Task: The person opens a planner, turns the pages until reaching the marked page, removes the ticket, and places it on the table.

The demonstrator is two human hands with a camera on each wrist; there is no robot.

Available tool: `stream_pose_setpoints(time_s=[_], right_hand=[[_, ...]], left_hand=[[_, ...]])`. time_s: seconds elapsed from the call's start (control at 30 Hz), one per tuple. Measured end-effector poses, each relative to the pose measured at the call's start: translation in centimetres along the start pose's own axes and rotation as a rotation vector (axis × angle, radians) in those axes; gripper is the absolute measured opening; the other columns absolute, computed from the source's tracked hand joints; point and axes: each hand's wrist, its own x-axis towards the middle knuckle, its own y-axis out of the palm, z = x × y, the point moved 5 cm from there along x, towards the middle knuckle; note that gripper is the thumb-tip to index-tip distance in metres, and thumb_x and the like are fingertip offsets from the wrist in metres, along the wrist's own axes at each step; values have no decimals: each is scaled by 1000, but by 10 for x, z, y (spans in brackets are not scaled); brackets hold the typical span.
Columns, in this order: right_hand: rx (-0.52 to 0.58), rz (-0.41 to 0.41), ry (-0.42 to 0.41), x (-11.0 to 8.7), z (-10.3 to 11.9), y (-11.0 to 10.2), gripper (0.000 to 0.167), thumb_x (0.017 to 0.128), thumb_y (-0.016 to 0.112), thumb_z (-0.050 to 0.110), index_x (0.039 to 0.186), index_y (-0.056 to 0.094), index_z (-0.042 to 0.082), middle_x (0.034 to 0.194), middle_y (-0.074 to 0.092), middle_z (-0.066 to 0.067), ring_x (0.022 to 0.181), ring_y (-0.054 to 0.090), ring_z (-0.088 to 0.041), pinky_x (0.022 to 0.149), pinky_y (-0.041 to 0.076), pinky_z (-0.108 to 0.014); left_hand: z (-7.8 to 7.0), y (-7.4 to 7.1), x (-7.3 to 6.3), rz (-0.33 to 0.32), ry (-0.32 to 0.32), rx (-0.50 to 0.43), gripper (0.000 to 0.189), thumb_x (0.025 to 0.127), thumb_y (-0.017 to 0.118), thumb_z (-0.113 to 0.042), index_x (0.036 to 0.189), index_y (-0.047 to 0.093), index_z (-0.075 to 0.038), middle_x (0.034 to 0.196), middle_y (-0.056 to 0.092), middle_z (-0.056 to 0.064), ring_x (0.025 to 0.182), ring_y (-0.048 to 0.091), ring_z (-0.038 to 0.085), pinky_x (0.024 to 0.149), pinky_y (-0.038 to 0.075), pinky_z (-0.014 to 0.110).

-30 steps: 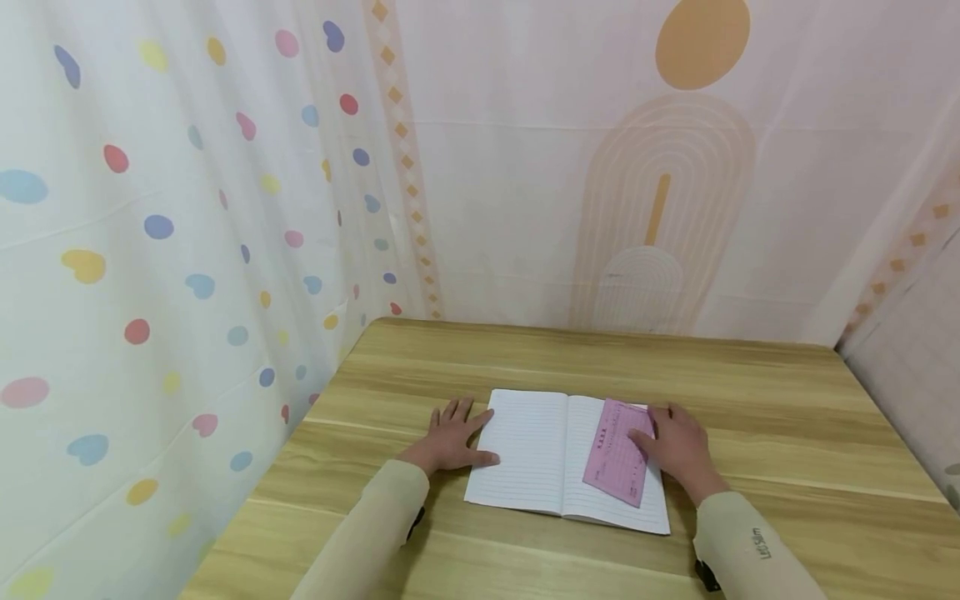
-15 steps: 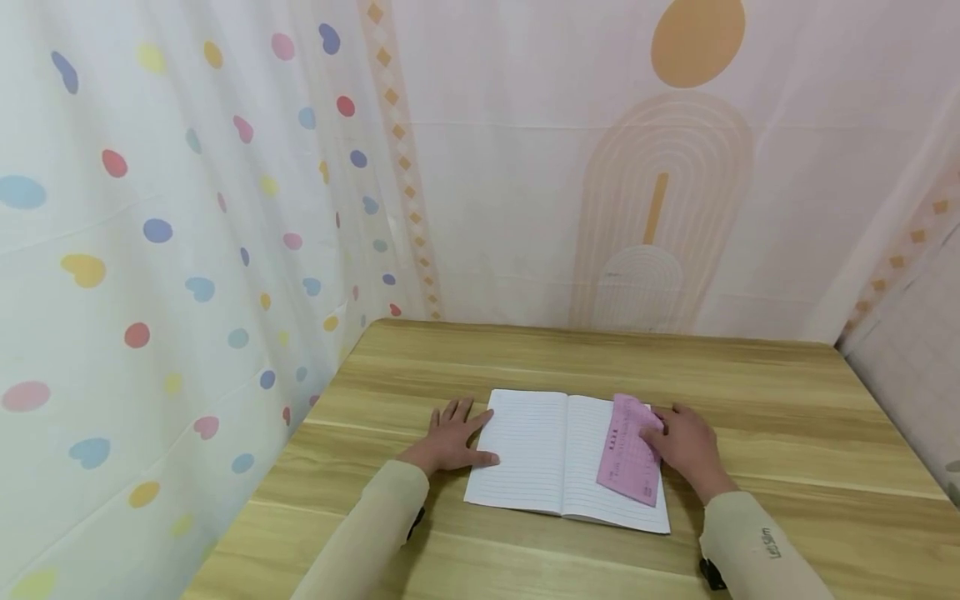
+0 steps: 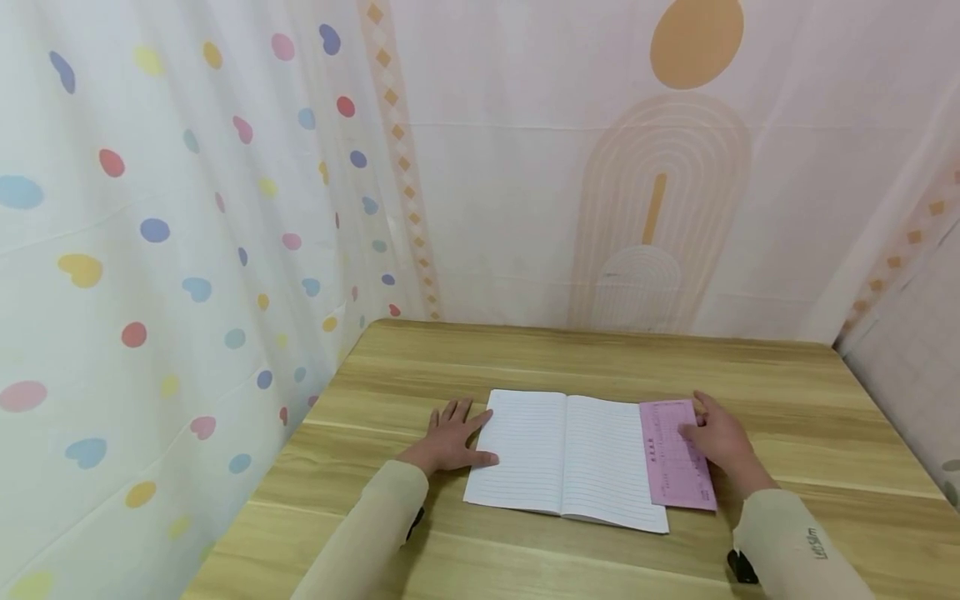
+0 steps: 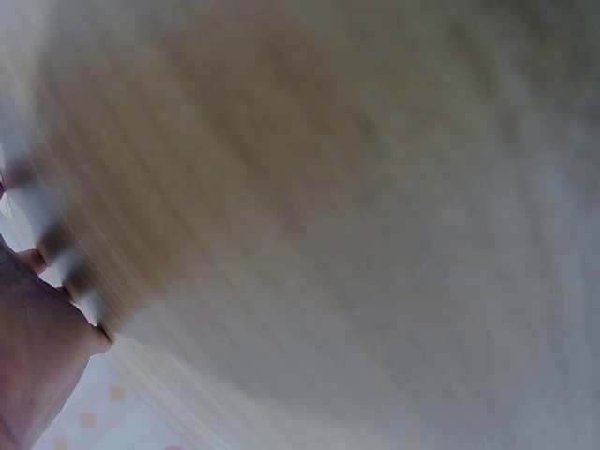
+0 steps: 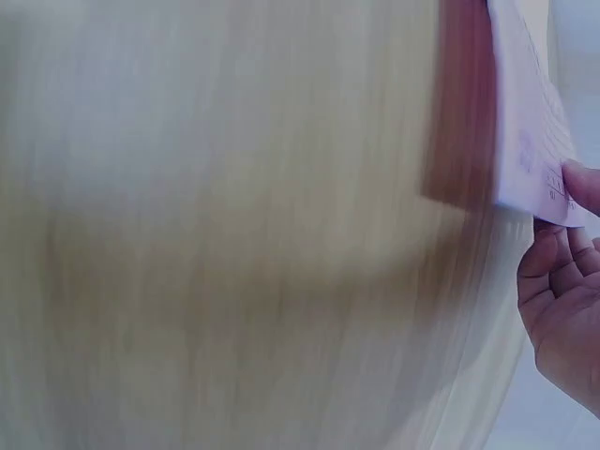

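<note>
An open notebook (image 3: 525, 450) with blank ruled pages lies on the wooden table. My left hand (image 3: 450, 440) rests with spread fingers at its left edge, the thumb and index tip on the page; in the left wrist view the hand (image 4: 42, 342) shows only at the left border. With thumb above and fingers beneath, my right hand (image 3: 720, 435) pinches the right edge of a pink printed slip (image 3: 671, 458). The slip overlaps the right page's outer edge and reaches out past it. In the right wrist view, the slip (image 5: 530, 141) is raised over the table, casting a reddish shadow.
The wood-grain table (image 3: 585, 358) extends around the notebook. A white curtain with coloured dots (image 3: 225, 250) hangs along the left, and a patterned curtain (image 3: 510, 208) hangs behind the back edge.
My right hand has moved right, drawing the pink slip from on top of the right page to beyond the notebook's edge. The left hand and notebook have stayed put.
</note>
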Motion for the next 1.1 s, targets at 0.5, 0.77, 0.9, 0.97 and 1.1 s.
stream_pose_setpoints(time_s=[0.5,0.77,0.9,0.97,1.1], right_hand=[[-36,-13,32,-9,-20,-27,72,97,57,9,151,15,-14,116,48,-35,91,53,-33,76,47,-41],[-34,-18,29,-10,-24,-27,72,96,58,8,150,16,-15,110,50,-31,86,54,-29,71,46,-36],[-38,-16,32,-9,-25,-26,72,96,58,9,150,16,-14,112,50,-33,87,54,-30,73,47,-39],[-52,-14,35,-9,-25,-26,73,97,58,11,151,15,-14,119,48,-37,93,55,-35,80,49,-46],[-88,-23,24,-11,-23,-26,72,99,57,16,151,17,-13,135,40,-42,114,49,-51,96,42,-62]], left_hand=[[0,1,0,4,2,12,88,87,65,-63,157,32,-23,164,8,20,149,1,42,115,0,64],[1,1,1,2,0,20,88,86,64,-65,158,31,-24,164,9,18,150,0,41,115,-1,63],[1,0,0,2,1,12,89,86,65,-65,157,32,-23,164,9,19,150,0,42,115,-1,64],[1,0,0,6,3,6,89,86,65,-65,157,32,-23,164,8,19,150,0,42,115,-2,64],[3,0,1,4,7,7,91,87,61,-67,158,29,-21,164,9,19,149,1,42,115,0,64]])
